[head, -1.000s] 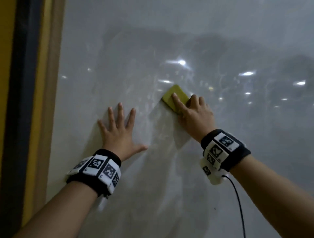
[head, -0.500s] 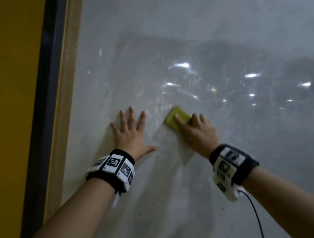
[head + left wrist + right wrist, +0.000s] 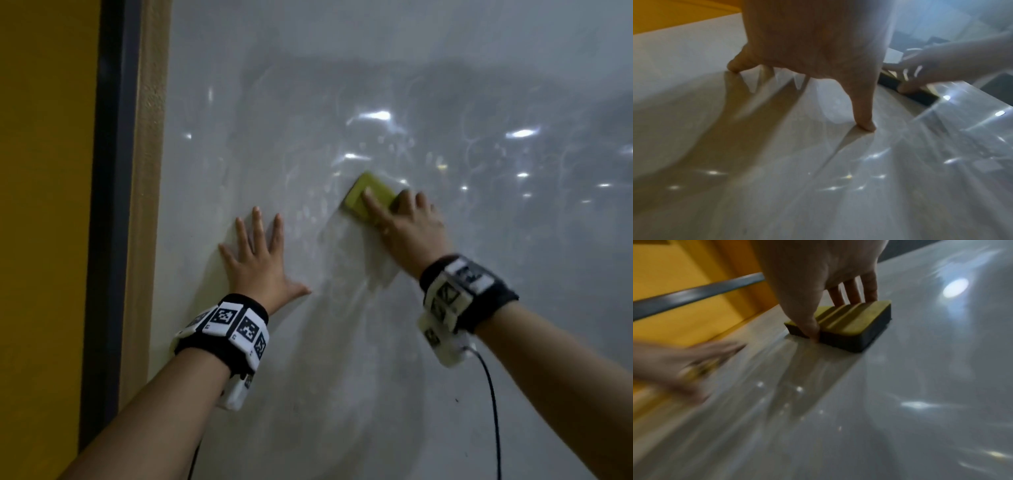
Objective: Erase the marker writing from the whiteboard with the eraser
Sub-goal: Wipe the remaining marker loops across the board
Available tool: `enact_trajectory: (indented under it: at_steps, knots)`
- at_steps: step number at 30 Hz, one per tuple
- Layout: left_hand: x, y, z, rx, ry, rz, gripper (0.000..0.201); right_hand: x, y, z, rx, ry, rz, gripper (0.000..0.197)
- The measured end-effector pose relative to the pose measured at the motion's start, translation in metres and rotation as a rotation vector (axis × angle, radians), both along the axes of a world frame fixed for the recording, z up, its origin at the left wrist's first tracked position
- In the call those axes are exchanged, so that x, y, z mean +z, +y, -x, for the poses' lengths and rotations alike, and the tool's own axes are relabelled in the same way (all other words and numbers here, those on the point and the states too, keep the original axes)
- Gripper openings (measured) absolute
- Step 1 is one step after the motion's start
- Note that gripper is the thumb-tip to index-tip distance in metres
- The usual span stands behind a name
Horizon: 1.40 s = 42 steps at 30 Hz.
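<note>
Head: R hand (image 3: pixel 409 229) gripping eraser (image 3: pixel 368 197)

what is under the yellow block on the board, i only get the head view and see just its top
Observer: The right wrist view shows a dark pad under the yellow top of the eraser, lying flat on the whiteboard.
Operator: how is the right hand holding it
Observer: The right hand grips it by the sides: thumb on the near edge, the other fingers over the far edge.
Operator: is the left hand flat on the board
Observer: Not flat. In the left wrist view the left hand touches the board with its fingertips and the palm is raised off it.
</note>
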<state>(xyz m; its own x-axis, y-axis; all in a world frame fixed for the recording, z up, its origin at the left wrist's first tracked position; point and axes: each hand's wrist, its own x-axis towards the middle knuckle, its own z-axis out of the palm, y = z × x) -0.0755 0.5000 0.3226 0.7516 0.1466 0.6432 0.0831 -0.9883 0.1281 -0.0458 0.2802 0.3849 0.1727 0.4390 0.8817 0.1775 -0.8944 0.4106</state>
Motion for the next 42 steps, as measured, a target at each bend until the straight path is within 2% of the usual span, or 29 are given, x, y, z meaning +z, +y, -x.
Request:
enact_trajectory:
  at_steps: [3, 4, 5, 7, 9, 11, 13, 15, 18, 21, 23, 25, 26, 28, 30, 32, 34, 36, 39, 41, 42]
  knots:
    - [-0.001, -0.001, 0.001, 0.005, -0.008, 0.055, 0.133, -0.068, -0.002, -0.007, 0.057, -0.010, 0.256, 0.052]
    - [-0.001, 0.000, 0.001, 0.008, -0.003, 0.048, 0.133, -0.076, -0.004, -0.005, 0.071, 0.004, 0.337, 0.053]
    - [-0.001, 0.001, 0.001, 0.013, 0.009, 0.031, 0.132, -0.073, -0.008, -0.005, 0.077, -0.008, 0.417, 0.054]
    - [-0.001, 0.004, 0.002, 0.016, 0.043, -0.013, 0.132, -0.041, -0.011, -0.012, 0.038, -0.095, 0.506, 0.054]
    - [-0.001, 0.008, 0.002, 0.020, 0.064, -0.057, 0.133, 0.016, -0.002, -0.002, 0.020, -0.116, 0.360, 0.053]
    - [-0.003, 0.010, 0.001, 0.024, 0.071, -0.074, 0.132, 0.063, 0.010, 0.012, -0.147, 0.050, 0.113, 0.056]
    - [-0.002, 0.011, 0.002, 0.023, 0.072, -0.074, 0.132, 0.076, 0.025, 0.017, -0.160, 0.207, -0.044, 0.058]
    - [-0.002, 0.010, 0.002, 0.020, 0.068, -0.071, 0.132, 0.057, 0.040, 0.015, -0.108, 0.183, -0.045, 0.056]
    - [-0.005, 0.013, 0.003, 0.011, 0.046, -0.054, 0.133, -0.012, 0.049, -0.002, -0.002, -0.005, 0.177, 0.050]
    - [-0.010, 0.015, 0.003, -0.001, 0.032, -0.051, 0.134, -0.075, 0.034, -0.009, 0.080, -0.006, 0.372, 0.055]
    - [-0.010, 0.016, 0.002, 0.001, 0.054, -0.069, 0.134, -0.086, 0.023, -0.010, 0.090, -0.020, 0.479, 0.058]
    - [-0.009, 0.018, 0.002, 0.008, 0.083, -0.089, 0.137, -0.065, 0.015, -0.014, 0.074, -0.084, 0.545, 0.058]
    - [-0.008, 0.019, 0.002, 0.012, 0.100, -0.104, 0.138, -0.046, 0.012, -0.014, 0.072, -0.117, 0.511, 0.058]
    - [-0.007, 0.023, 0.002, 0.028, 0.123, -0.145, 0.139, 0.000, 0.001, -0.006, 0.032, -0.096, 0.297, 0.057]
    - [-0.009, 0.026, 0.003, 0.039, 0.136, -0.176, 0.138, 0.036, -0.012, 0.002, -0.096, 0.080, 0.060, 0.060]
    - [-0.008, 0.027, 0.004, 0.041, 0.135, -0.187, 0.138, 0.047, -0.017, 0.003, -0.126, 0.173, -0.123, 0.060]
    - [-0.008, 0.025, 0.005, 0.037, 0.137, -0.172, 0.138, 0.026, -0.009, -0.001, -0.097, 0.135, -0.190, 0.058]
    - [-0.008, 0.021, 0.005, 0.044, 0.142, -0.163, 0.136, -0.021, -0.009, -0.007, -0.033, 0.001, -0.149, 0.055]
    - [-0.015, 0.015, 0.008, 0.022, 0.162, -0.181, 0.128, -0.132, -0.041, -0.013, 0.032, -0.003, 0.139, 0.056]
    - [-0.025, 0.007, 0.011, 0.000, 0.194, -0.227, 0.126, -0.206, -0.078, -0.008, 0.019, 0.072, 0.376, 0.068]
    - [-0.031, 0.002, 0.011, -0.006, 0.203, -0.256, 0.124, -0.228, -0.097, -0.009, -0.004, 0.084, 0.454, 0.073]
